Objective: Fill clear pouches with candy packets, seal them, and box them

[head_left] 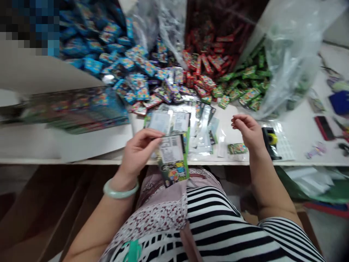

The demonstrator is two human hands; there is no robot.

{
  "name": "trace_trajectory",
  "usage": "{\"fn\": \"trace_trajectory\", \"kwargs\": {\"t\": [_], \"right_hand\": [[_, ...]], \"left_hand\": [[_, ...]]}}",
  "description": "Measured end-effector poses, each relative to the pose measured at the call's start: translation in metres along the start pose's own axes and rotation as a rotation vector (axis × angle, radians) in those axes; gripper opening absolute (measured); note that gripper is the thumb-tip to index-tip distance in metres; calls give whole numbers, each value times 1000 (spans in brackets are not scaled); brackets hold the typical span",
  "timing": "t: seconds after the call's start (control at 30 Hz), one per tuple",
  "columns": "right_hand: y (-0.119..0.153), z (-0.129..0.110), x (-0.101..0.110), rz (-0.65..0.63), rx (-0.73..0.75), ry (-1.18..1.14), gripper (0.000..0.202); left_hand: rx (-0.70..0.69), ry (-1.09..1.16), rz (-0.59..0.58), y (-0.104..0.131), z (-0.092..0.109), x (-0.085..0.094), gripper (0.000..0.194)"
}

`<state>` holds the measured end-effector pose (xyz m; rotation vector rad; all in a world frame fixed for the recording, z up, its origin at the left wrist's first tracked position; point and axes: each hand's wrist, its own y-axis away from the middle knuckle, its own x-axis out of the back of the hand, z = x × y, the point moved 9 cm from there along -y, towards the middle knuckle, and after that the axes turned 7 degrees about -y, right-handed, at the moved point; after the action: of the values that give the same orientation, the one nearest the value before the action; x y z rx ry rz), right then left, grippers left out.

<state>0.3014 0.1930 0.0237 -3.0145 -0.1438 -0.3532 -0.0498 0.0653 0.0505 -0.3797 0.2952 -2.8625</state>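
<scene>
Between its thumb and fingers my left hand point(140, 149) pinches the top left corner of a printed packet point(174, 165), which hangs over the table's front edge. The packet is dark with green edging and a white label. My right hand point(247, 129) is raised over the table with its fingers curled together; whether something small is in them is hidden. Just below it lies a small green box point(237, 148). More printed packets point(180, 122) and clear plastic sleeves point(203, 127) lie beyond my left hand.
Heaps of small blue boxes point(139, 85), red boxes point(207, 63) and green boxes point(249, 94) spread along the back. A clear plastic bag point(286, 62) stands at right, near a tape dispenser point(269, 140). Stacked printed sheets point(81, 109) are at left.
</scene>
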Motion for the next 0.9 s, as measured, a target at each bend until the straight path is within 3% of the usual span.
{"fn": "trace_trajectory", "kwargs": {"t": [0.07, 0.13, 0.17, 0.37, 0.53, 0.77, 0.83, 0.9], "right_hand": [[-5, 34, 61, 167, -142, 352, 26], [-6, 58, 89, 128, -227, 700, 29], [-5, 66, 93, 91, -243, 809, 30], [-12, 90, 78, 34, -276, 988, 30], [-15, 90, 77, -3, -285, 1049, 22], [13, 73, 79, -115, -239, 1024, 10], [19, 55, 88, -33, -204, 982, 8], [22, 29, 86, 65, -139, 795, 7]], "left_hand": [[20, -29, 48, -2, -10, 4, 6], [40, -52, 84, -3, -17, 4, 7], [43, -60, 97, -3, -18, 4, 8], [12, -71, 105, -2, -8, 0, 10], [-14, -67, 119, -2, -6, 1, 11], [-33, -57, 96, -3, -9, 0, 11], [-60, -45, 72, -3, -7, -2, 11], [-87, -33, 39, -4, -3, -7, 12]]}}
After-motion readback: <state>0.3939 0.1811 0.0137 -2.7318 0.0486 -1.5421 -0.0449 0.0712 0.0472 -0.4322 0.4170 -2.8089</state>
